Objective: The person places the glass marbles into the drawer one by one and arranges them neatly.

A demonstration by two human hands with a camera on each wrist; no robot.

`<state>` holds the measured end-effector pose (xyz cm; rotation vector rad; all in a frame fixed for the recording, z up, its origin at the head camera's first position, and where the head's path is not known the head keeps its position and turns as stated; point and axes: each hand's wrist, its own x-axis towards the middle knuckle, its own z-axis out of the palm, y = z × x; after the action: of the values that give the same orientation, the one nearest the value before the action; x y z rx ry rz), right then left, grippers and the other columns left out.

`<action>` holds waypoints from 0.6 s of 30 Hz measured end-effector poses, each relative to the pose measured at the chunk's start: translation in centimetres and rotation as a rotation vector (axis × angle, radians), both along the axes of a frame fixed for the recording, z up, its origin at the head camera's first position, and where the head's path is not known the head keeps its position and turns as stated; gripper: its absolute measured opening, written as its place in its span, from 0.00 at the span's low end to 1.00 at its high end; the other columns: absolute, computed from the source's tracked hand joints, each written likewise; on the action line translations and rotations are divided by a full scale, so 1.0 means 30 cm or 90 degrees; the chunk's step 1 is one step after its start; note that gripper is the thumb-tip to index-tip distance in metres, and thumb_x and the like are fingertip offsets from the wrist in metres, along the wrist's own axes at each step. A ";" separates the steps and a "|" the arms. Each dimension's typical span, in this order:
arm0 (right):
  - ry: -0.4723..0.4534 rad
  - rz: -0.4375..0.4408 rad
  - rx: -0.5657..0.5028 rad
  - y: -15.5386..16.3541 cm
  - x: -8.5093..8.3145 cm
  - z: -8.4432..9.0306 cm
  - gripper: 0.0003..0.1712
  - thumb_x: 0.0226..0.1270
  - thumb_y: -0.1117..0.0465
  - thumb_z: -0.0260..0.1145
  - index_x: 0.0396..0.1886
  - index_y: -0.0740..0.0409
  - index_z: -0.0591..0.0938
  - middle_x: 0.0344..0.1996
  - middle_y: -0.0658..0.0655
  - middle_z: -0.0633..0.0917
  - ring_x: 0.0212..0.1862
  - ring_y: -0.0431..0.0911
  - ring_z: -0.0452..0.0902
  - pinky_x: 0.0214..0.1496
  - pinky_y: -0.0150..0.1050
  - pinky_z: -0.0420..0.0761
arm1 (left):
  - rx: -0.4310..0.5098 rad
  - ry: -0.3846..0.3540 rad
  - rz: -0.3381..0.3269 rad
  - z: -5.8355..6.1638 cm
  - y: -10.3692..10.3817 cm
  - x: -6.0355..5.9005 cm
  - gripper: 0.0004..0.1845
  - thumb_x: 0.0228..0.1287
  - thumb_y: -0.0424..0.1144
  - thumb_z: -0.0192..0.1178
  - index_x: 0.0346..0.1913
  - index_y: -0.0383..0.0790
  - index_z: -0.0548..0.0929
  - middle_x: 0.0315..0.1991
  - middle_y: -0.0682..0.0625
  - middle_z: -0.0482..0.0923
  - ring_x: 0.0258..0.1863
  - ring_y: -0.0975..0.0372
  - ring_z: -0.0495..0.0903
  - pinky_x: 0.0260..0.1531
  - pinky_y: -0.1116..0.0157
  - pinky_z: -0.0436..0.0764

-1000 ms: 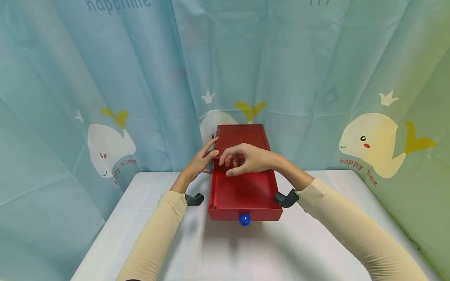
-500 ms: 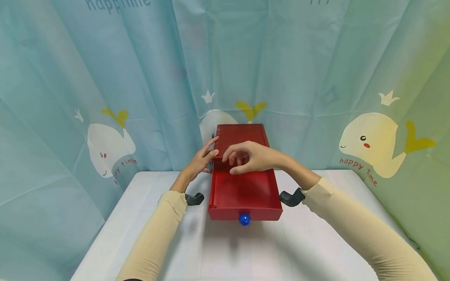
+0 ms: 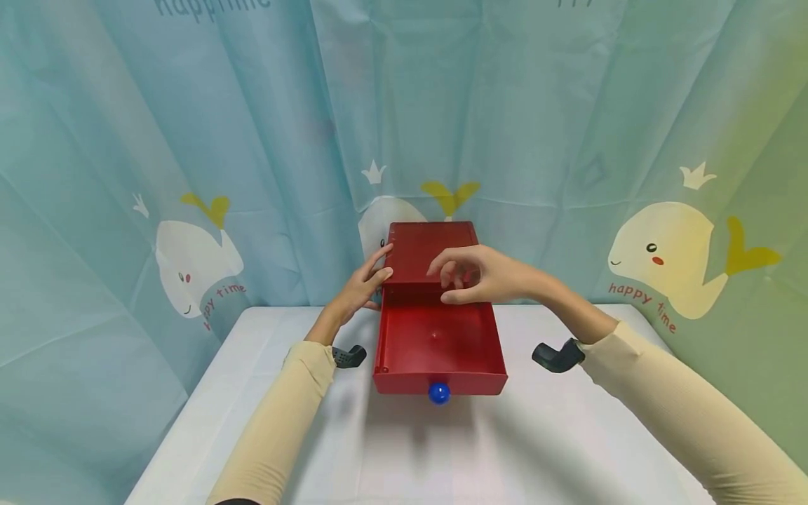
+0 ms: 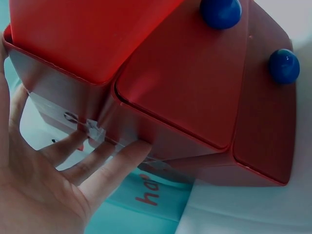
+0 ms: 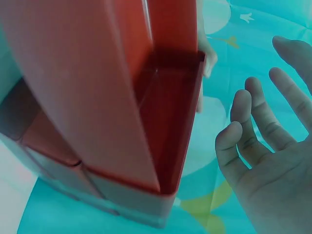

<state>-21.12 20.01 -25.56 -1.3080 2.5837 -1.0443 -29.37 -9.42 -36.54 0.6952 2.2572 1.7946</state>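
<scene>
At frame centre, the left hand [image 3: 360, 287] presses flat fingers on the red plastic drawer cabinet [image 3: 431, 251], its top drawer [image 3: 438, 351] pulled out, while the right hand [image 3: 489, 275] hovers loose-fingered and empty, likely to reach the blue knob [image 3: 439, 393] next.

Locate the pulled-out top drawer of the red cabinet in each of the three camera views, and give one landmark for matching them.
Head: the open top drawer sits at centre, running toward the camera, with its blue knob at the near end.
Left wrist: it fills the upper left, seen from below.
Right wrist: it takes up the left and centre, its inside visible.
Shared landmark: the red cabinet itself, which the left hand touches on its side.
</scene>
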 end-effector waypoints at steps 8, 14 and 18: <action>-0.008 -0.045 -0.016 0.098 0.036 -0.004 0.21 0.64 0.59 0.76 0.56 0.49 0.83 0.38 0.50 0.84 0.37 0.48 0.80 0.35 0.43 0.84 | 0.000 -0.004 -0.004 0.003 -0.001 0.003 0.35 0.75 0.56 0.52 0.81 0.69 0.55 0.75 0.40 0.64 0.65 0.43 0.74 0.48 0.41 0.84; 0.009 -0.076 -0.043 0.186 0.065 -0.018 0.19 0.66 0.62 0.75 0.56 0.48 0.83 0.40 0.51 0.85 0.37 0.47 0.82 0.37 0.42 0.85 | 0.000 -0.008 -0.002 0.006 0.001 0.007 0.35 0.75 0.56 0.52 0.81 0.70 0.55 0.76 0.41 0.63 0.66 0.43 0.74 0.47 0.43 0.84; 0.023 -0.092 -0.062 0.239 0.089 -0.041 0.20 0.66 0.63 0.74 0.57 0.52 0.83 0.39 0.52 0.84 0.35 0.47 0.82 0.37 0.40 0.85 | 0.001 -0.011 -0.003 0.004 0.003 0.008 0.35 0.74 0.56 0.52 0.81 0.71 0.56 0.75 0.41 0.64 0.65 0.44 0.74 0.47 0.43 0.85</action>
<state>-18.46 27.18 -26.80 -1.1840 2.7216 -1.1946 -29.14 -9.32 -36.42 0.6815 2.2415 1.7944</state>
